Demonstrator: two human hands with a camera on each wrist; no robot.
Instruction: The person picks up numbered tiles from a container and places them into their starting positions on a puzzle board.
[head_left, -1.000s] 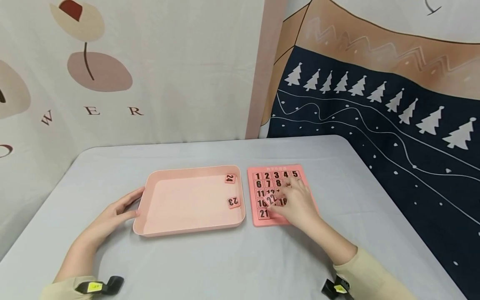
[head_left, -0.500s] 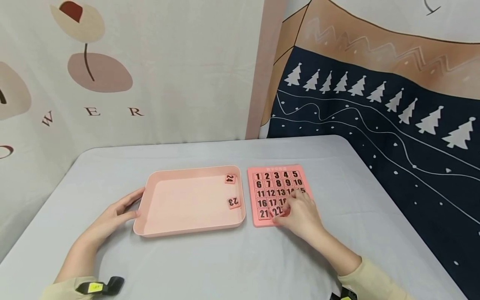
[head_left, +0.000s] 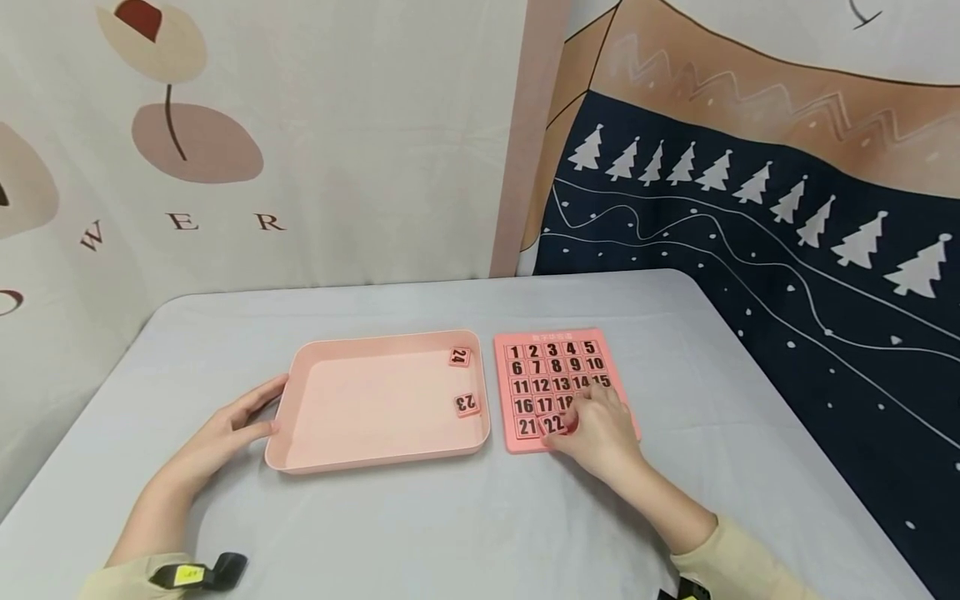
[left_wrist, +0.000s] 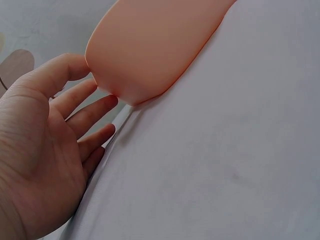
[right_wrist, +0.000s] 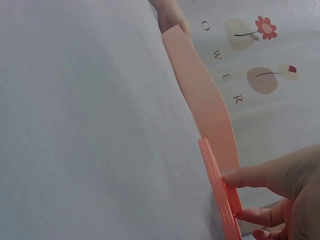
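Observation:
My right hand (head_left: 602,432) pinches a pink number tile marked 22 (head_left: 553,424) between thumb and fingers. That tile sits slightly tilted in the bottom row of the pink number puzzle board (head_left: 517,445), just right of the tile marked 21 (head_left: 527,427). The hand covers the board's lower right part. In the right wrist view the thumb and a fingertip meet the board (right_wrist: 214,175) from above. At the left end of the pink tray (head_left: 375,461), my left hand (head_left: 217,437) touches the wall with relaxed fingers; the left wrist view shows its thumb and fingertips against the tray (left_wrist: 145,50).
Inside the tray, near its right end, lie two loose tiles, 24 (head_left: 460,357) and 23 (head_left: 466,405). A pale cloth covers the table (head_left: 420,533). Behind it hangs a printed curtain (head_left: 375,167), with a dark tree-patterned cloth (head_left: 750,250) at the right.
My right hand has carried the 22 tile down and slightly right into the bottom row beside 21, uncovering numbers in the upper rows. During the last half second it barely shifts. The left hand stays put.

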